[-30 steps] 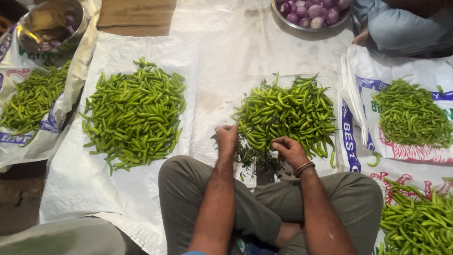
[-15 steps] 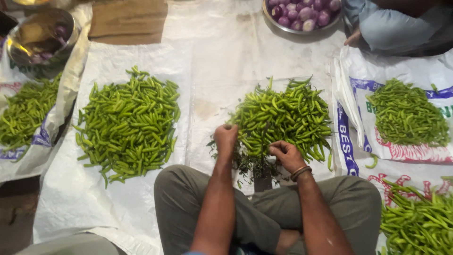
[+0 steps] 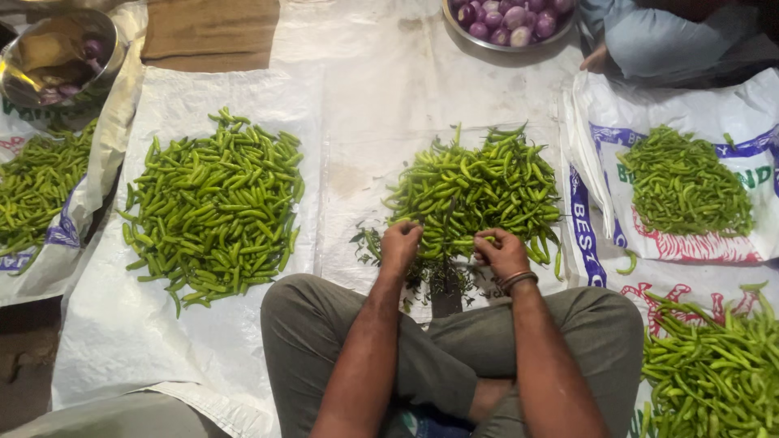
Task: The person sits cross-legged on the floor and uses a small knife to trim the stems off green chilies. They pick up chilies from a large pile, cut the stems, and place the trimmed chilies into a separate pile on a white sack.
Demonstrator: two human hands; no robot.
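I sit cross-legged on the floor before a heap of green chillies (image 3: 479, 191) on a white sack. My left hand (image 3: 400, 243) rests closed at the heap's near left edge, fingers curled down into the chillies. My right hand (image 3: 501, 253), with a bangle at the wrist, pinches a green chilli (image 3: 484, 238) at the heap's near edge. Dark plucked stems (image 3: 438, 276) lie scattered between my hands and my knees.
A larger chilli pile (image 3: 215, 211) lies left on a white sack (image 3: 122, 341). More chillies sit far left (image 3: 32, 186), right (image 3: 686, 182) and lower right (image 3: 714, 365). A steel bowl (image 3: 61, 57) stands top left, a bowl of purple onions (image 3: 507, 20) top centre, a seated person (image 3: 665, 36) top right.
Both hands have stayed at the near edge of the middle heap, shifting only slightly. The view has drifted a little to the right.
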